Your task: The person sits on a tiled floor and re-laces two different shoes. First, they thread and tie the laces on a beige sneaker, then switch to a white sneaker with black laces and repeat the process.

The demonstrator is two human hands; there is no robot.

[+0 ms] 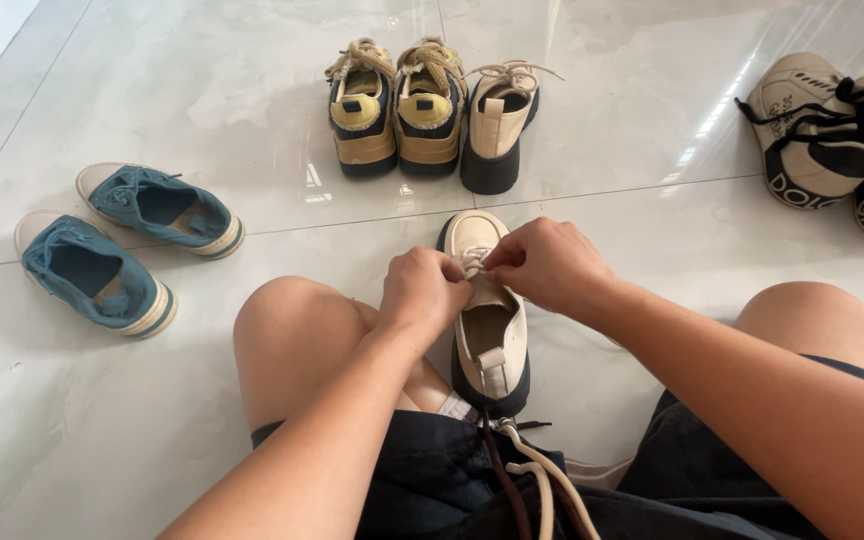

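the laces of a cream shoe are being pinched by the left hand and right hand, both curled tight. the shoe is being kept on the tile floor between the knees, its twin parked further out by a yellow pair.

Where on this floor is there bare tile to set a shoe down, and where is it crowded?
Bare tile lies between the blue sneakers and the yellow-and-navy pair, and again between the upright cream shoe and the black-and-cream sneakers. The near-left floor beside the knee is open too. It is crowded at centre, where the left hand and right hand pinch the laces of the cream shoe.
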